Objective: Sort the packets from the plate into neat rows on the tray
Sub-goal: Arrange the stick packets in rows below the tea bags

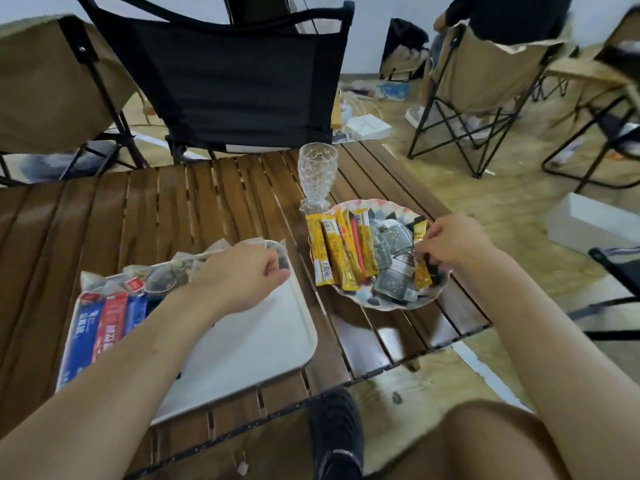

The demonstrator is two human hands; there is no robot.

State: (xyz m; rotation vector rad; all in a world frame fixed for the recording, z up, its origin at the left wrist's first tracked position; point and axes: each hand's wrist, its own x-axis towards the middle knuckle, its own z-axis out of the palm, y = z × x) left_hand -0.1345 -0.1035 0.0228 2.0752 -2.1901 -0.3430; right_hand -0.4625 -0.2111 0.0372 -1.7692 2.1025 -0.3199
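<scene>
A patterned plate (384,304) on the wooden slat table holds several yellow stick packets (337,252) and grey sachets (394,278). My right hand (453,242) is over the plate's right side, fingers pinched on a yellow and black stick packet (423,271). A white tray (256,341) lies to the left. Along its far edge runs a row of clear tea-bag packets (162,277), and red and blue stick packets (104,327) lie at its left end. My left hand (242,275) is at the tray's far right corner, fingers closed on a dark packet (282,263).
A cut-glass goblet (317,176) stands just behind the plate. A black folding chair (235,81) and tan chairs (52,81) ring the table; a person sits in another at the back right. My knee and black shoe (336,434) are below the table's near edge.
</scene>
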